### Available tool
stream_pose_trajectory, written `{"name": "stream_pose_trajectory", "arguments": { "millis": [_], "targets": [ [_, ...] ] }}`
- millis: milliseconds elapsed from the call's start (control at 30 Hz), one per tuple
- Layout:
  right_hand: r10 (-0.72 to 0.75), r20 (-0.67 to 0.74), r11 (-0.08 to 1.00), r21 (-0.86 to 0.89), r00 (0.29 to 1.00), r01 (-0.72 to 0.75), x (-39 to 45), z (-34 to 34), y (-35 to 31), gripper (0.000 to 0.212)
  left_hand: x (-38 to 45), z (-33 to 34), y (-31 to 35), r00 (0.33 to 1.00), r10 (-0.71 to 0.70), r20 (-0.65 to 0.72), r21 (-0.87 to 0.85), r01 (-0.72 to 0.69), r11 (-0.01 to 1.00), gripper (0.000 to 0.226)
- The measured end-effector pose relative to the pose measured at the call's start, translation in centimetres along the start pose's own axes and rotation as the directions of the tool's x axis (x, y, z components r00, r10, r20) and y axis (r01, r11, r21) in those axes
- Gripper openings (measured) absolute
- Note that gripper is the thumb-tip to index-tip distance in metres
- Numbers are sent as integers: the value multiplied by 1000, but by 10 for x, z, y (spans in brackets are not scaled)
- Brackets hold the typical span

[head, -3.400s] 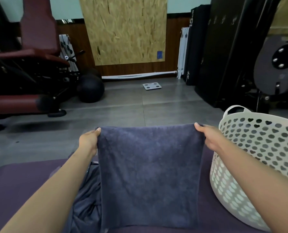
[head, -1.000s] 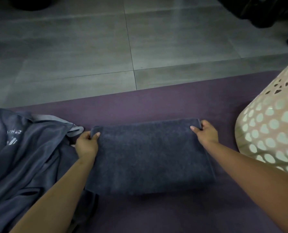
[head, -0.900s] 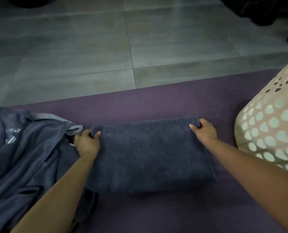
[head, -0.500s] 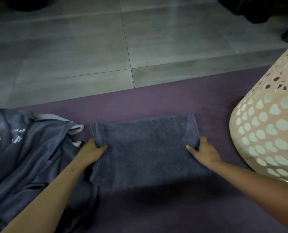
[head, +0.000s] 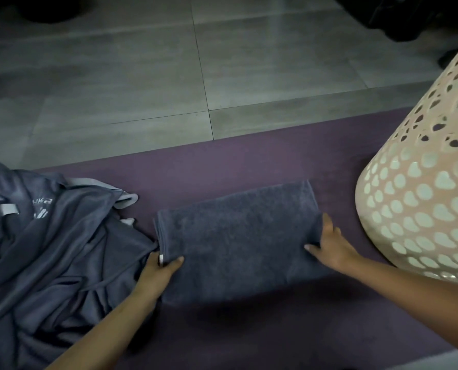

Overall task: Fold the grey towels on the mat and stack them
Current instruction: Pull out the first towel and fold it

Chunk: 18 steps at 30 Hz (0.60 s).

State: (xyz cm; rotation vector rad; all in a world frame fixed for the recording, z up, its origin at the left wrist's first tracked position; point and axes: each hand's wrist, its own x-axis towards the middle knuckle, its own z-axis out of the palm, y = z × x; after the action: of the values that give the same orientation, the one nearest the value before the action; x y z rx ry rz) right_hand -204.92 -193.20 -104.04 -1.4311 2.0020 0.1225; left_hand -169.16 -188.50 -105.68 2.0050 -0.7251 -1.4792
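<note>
The folded towel (head: 238,241) lay mid-mat (head: 222,166). The left hand (head: 158,271) pinched its left edge; the right hand (head: 332,247) gripped its right edge. Pale lettering on the cloth pile (head: 49,236) at left perhaps read "HK2".

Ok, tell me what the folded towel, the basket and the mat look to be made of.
Folded towel: terry cloth, likely cotton; dark grey nubby matte pile.
Basket: moulded plastic, cream, smooth with a slight sheen; regular heart-shaped cut-outs.
Mat: probably foam or rubber; flat, matte purple, with no weave that I can make out.
</note>
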Motion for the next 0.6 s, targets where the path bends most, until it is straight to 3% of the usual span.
{"name": "stream_pose_trajectory", "arguments": {
  "millis": [133,267,367,433,500,600],
  "targets": [
    [-78,-14,936,-346,997,69,-15,22,-9,96,-8,-10,-10,996,-60,70,91,54,994,33],
    [-160,0,886,-442,987,144,-18,39,-18,86,-15,-13,-13,992,-98,78,116,89,989,9],
    [-165,64,846,-504,984,175,-20,50,-20,85,-16,-9,-12,992,-118,33,124,113,986,17],
    [-158,71,852,-494,985,172,-20,57,-19,86,-16,-6,-11,985,-164,44,18,163,986,39],
    [-214,60,875,-431,975,218,-21,63,-21,85,-13,-4,-9,975,-214,54,-145,219,965,41],
    [-406,65,879,-246,912,409,-25,77,-38,84,-5,-3,-1,962,-264,65,-302,271,914,39]
  ]
}}
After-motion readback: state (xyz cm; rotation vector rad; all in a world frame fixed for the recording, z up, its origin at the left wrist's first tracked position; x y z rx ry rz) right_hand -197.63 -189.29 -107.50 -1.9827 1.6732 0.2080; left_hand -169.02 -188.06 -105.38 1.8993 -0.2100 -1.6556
